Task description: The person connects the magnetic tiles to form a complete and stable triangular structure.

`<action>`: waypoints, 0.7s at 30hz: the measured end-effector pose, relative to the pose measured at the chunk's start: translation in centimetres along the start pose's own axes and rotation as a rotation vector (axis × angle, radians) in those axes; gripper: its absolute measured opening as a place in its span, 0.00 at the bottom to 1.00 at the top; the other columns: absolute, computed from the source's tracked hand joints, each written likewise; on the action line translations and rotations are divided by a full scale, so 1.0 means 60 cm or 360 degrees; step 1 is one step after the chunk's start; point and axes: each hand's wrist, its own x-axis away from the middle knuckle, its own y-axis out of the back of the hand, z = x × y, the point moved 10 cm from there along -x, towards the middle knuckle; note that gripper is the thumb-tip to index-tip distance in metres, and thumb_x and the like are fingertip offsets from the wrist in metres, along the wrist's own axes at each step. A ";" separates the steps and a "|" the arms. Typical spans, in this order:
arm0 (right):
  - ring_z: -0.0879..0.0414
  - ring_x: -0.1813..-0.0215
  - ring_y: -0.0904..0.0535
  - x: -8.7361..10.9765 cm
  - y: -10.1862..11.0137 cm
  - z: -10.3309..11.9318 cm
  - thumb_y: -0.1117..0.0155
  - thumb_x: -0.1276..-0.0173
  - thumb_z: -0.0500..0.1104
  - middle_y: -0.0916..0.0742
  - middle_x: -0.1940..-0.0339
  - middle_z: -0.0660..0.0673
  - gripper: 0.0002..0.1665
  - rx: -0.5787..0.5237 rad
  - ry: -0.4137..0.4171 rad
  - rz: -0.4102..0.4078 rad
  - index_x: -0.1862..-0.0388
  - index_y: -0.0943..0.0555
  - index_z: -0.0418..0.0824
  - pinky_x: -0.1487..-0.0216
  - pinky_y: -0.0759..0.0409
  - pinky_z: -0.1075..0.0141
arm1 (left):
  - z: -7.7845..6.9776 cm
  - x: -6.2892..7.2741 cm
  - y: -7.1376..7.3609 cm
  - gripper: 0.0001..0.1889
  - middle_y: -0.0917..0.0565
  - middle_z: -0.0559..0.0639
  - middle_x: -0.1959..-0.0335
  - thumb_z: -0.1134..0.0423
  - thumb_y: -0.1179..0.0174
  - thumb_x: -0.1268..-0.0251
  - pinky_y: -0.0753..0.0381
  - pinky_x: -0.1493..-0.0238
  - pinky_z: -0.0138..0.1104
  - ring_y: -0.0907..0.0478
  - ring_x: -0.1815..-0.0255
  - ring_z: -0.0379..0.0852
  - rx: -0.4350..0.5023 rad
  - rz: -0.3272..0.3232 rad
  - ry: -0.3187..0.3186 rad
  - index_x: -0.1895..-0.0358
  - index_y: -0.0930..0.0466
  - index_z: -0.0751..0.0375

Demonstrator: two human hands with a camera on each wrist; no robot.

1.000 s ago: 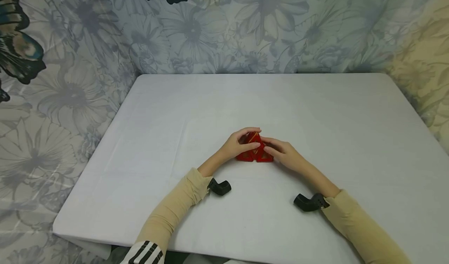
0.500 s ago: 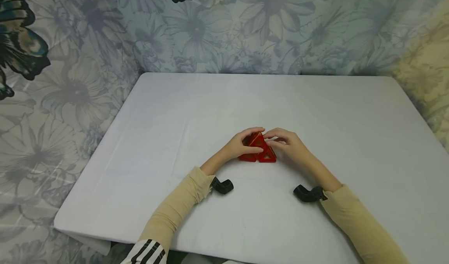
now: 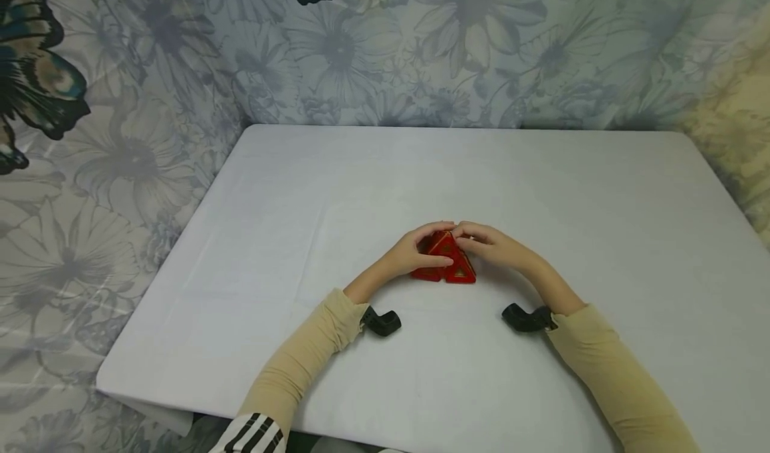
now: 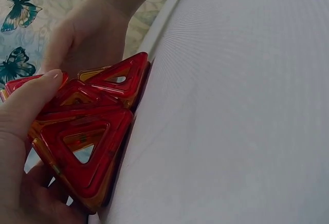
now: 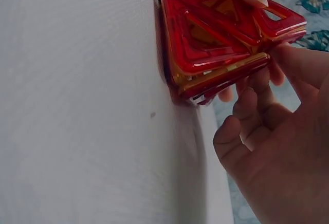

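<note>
A small peaked structure of red and orange translucent triangular magnetic tiles [image 3: 458, 274] stands on the white table, right of centre. My left hand [image 3: 409, 254] grips it from the left, thumb across the front and fingers over the back near the top. In the left wrist view the tiles [image 4: 85, 154] show triangular openings and lie edge to edge. On the other side my right hand [image 3: 502, 247] pinches the upper right edge with thumb and fingertips. Seen from the right wrist, the right hand [image 5: 288, 126] has its other fingers bent beside the tiles [image 5: 205, 34]. The structure's back is mostly hidden.
A white cloth covers the table [image 3: 301, 192]. Black curved wrist mounts [image 3: 381, 323] stick out at both cuffs over the cloth. Behind and to the left hangs a flower-patterned backdrop [image 3: 361, 52] with butterflies.
My right hand has shifted from the front right side of the tiles up to their upper right edge, its wrist rising. The left hand keeps its grip. The head view has shifted slightly.
</note>
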 end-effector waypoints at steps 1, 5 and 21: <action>0.53 0.63 0.33 -0.001 -0.002 0.001 0.58 0.29 0.34 0.26 0.67 0.42 0.09 -0.0010 0.0006 0.0007 0.63 0.28 0.36 0.63 0.32 0.61 | -0.001 0.001 -0.001 0.30 0.33 0.60 0.42 0.74 0.39 0.48 0.31 0.49 0.32 0.33 0.49 0.41 -0.0009 0.0001 0.0009 0.39 0.38 0.70; 0.53 0.64 0.34 -0.003 -0.006 0.000 0.60 0.28 0.34 0.27 0.68 0.42 0.10 -0.0042 0.0009 0.0003 0.63 0.28 0.36 0.65 0.33 0.60 | -0.002 0.003 -0.001 0.30 0.31 0.61 0.45 0.75 0.39 0.47 0.31 0.50 0.33 0.32 0.51 0.42 -0.0023 0.0003 0.0023 0.39 0.38 0.71; 0.50 0.63 0.26 0.042 0.016 -0.024 0.43 0.37 0.32 0.21 0.64 0.39 0.06 -0.0073 -0.0143 -0.0125 0.61 0.27 0.31 0.64 0.23 0.62 | -0.003 0.003 -0.009 0.30 0.38 0.62 0.37 0.74 0.40 0.46 0.31 0.50 0.31 0.33 0.49 0.39 -0.0043 0.0004 0.0005 0.38 0.38 0.71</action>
